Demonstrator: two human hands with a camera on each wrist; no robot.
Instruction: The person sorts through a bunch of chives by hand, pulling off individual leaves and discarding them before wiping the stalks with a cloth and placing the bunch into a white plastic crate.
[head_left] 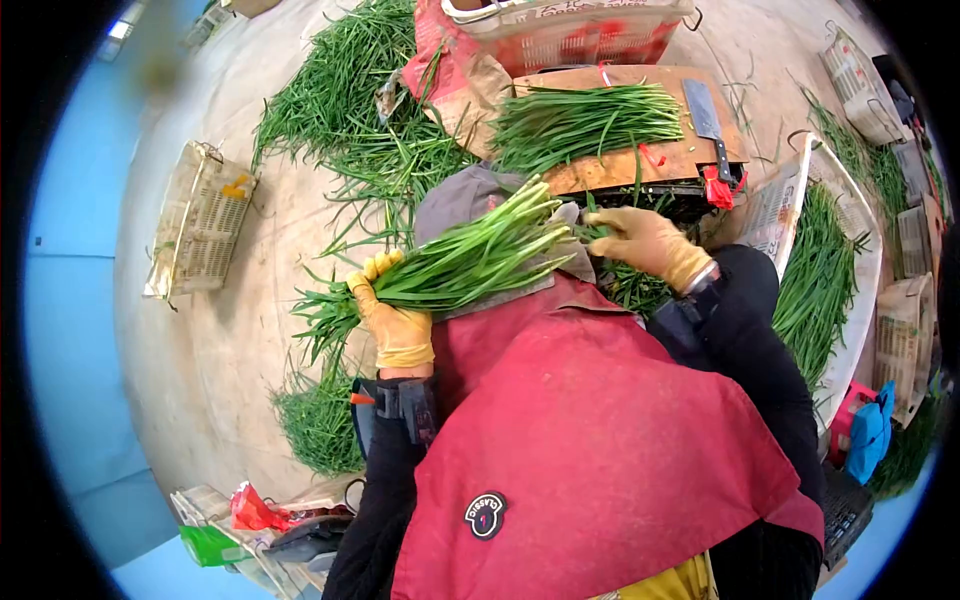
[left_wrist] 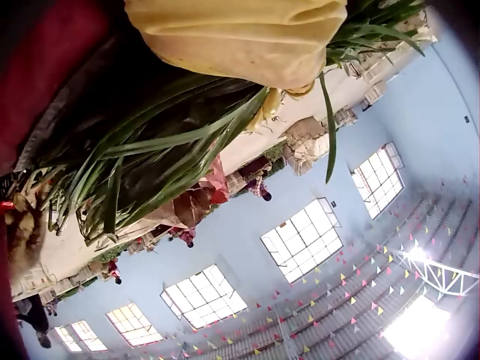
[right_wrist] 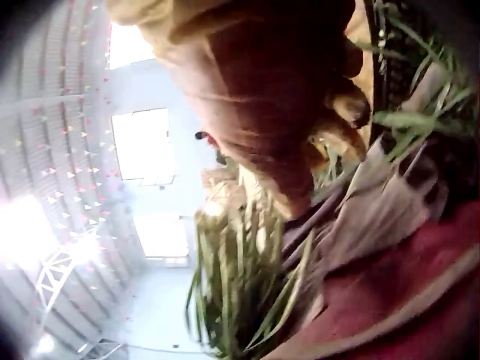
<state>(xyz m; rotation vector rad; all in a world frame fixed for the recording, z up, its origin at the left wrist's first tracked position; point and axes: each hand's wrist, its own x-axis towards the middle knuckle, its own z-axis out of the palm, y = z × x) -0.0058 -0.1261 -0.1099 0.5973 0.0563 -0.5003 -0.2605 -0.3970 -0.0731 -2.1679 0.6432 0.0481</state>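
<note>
In the head view my yellow-gloved left hand [head_left: 395, 325] grips a bunch of garlic chives [head_left: 470, 255] round its leafy part. The pale stem ends point up and right, and leaf tips hang out left of the glove. My gloved right hand [head_left: 645, 240] is just right of the pale ends, fingers curled, with a few green leaves [head_left: 594, 232] between thumb and forefinger. In the right wrist view this glove [right_wrist: 255, 120] partly covers the bunch [right_wrist: 240, 277]. The left wrist view shows the other glove [left_wrist: 240, 37] over long drooping leaves [left_wrist: 172, 142].
Ahead, trimmed chives [head_left: 590, 125] lie on a brown board [head_left: 575, 178] beside a cleaver [head_left: 705, 120]. A loose chive heap [head_left: 340, 90] covers the floor at upper left. Crates stand left [head_left: 205, 225] and ahead [head_left: 570, 40]; a chive-filled white-lined crate [head_left: 865, 215] is at right.
</note>
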